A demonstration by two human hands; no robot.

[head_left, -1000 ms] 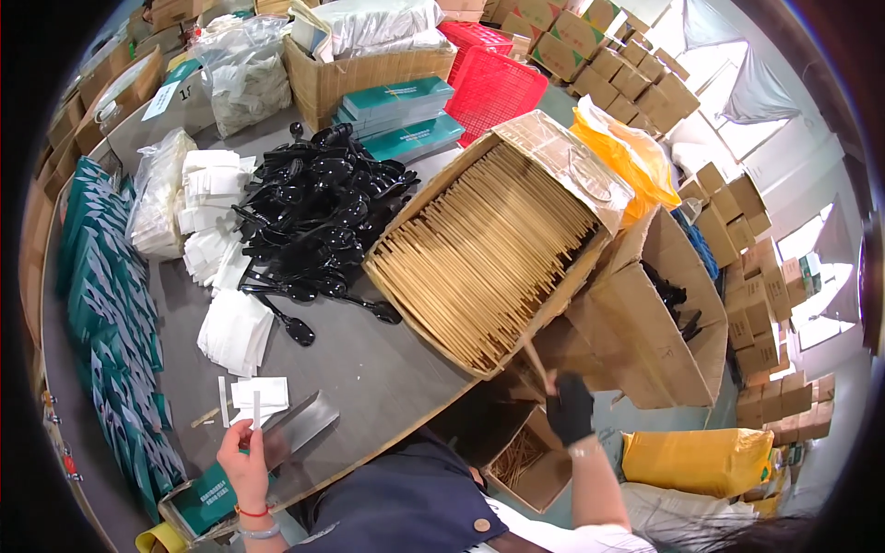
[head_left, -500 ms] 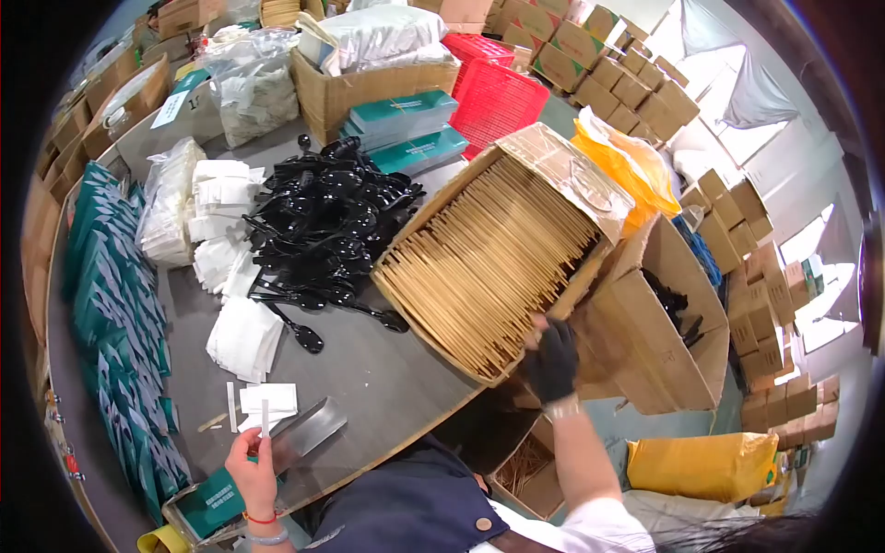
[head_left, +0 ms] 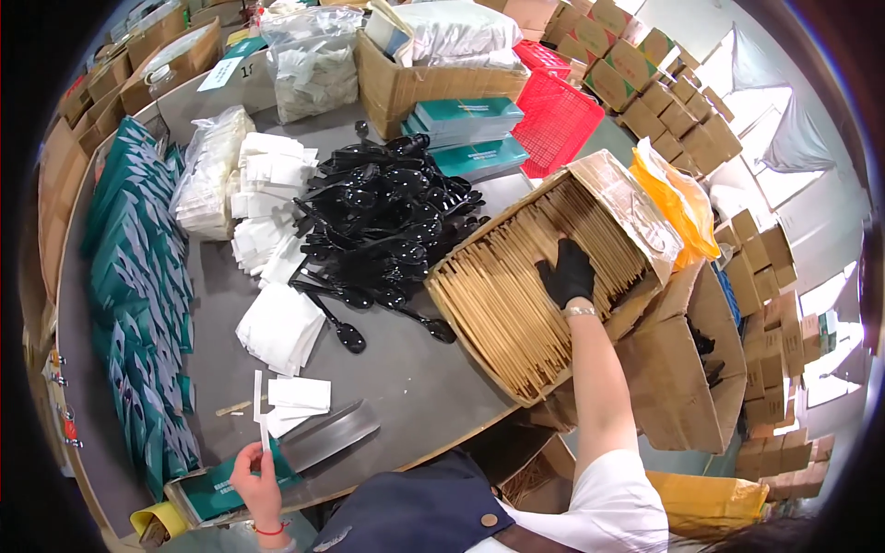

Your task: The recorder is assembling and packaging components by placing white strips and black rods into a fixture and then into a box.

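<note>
My left hand (head_left: 257, 479), bare with a red string at the wrist, pinches a slim white paper strip (head_left: 265, 433) near the table's front edge. Beside it lie another white strip (head_left: 257, 392) and small white folded napkins (head_left: 300, 394). My right hand (head_left: 568, 275), in a black glove with bare fingertips, rests on thin brown chopsticks (head_left: 502, 295) packed in rows in a cardboard box (head_left: 645, 207). Its thumb is spread from the fingers, and nothing shows held in it. Black plastic spoons (head_left: 396, 221) are heaped left of the box.
A metal channel (head_left: 327, 438) and green packets (head_left: 217, 488) lie near my left hand. More green packets (head_left: 138, 313) line the left edge. White napkin stacks (head_left: 281, 327), green boxes (head_left: 475, 120) and a red basket (head_left: 558, 120) stand farther back. An open carton (head_left: 687, 359) stands right.
My right hand has moved from the near right edge of the chopstick box onto the chopsticks farther in. The view has shifted; my left hand still pinches the strip.
</note>
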